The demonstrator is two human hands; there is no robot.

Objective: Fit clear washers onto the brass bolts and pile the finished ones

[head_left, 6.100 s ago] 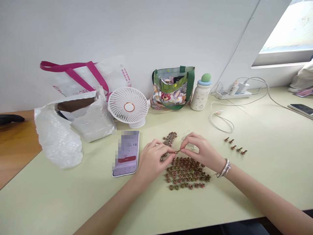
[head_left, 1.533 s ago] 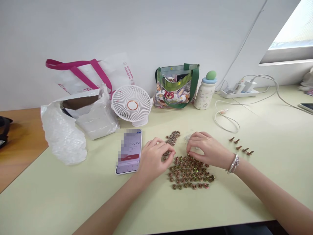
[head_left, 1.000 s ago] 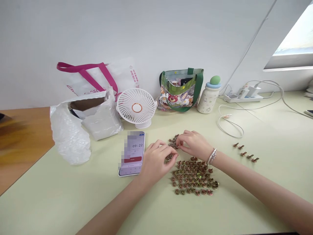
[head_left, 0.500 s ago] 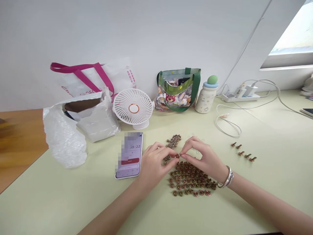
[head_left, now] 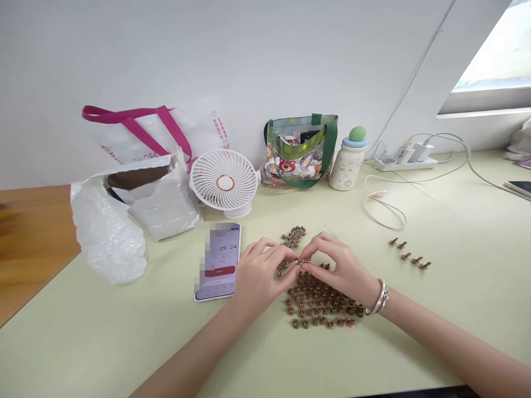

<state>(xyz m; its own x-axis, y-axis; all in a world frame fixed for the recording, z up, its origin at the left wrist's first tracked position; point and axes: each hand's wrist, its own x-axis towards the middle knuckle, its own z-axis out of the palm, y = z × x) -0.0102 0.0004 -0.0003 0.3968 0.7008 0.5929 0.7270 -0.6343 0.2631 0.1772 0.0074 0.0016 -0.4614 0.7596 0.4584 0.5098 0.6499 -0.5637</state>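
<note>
A small coppery screw (head_left: 306, 261) lies sideways between the fingertips of both my hands, above the table. My left hand (head_left: 261, 273) pinches its left end with thumb and forefinger. At the other end, the thumb and forefinger of my right hand (head_left: 338, 268) are closed on it. Below my fingers stand many coppery screws (head_left: 315, 305) in close rows, heads down or up I cannot tell. Just behind my hands is a loose heap of small metal pieces (head_left: 293, 236), partly hidden by my left hand. Several separate screws (head_left: 405, 256) lie to the right.
A phone (head_left: 216, 276) showing a timer lies left of my left hand. Behind stand an open white bubble mailer (head_left: 110, 237), a white fan (head_left: 225, 182), a patterned bag (head_left: 296, 163) and a bottle (head_left: 347, 166). A cable (head_left: 385, 210) trails from a power strip (head_left: 409, 164).
My right fingers have come closer to my left ones, and the screw between them now shows more of its length. The phone's timer has advanced. The view has shifted slightly.
</note>
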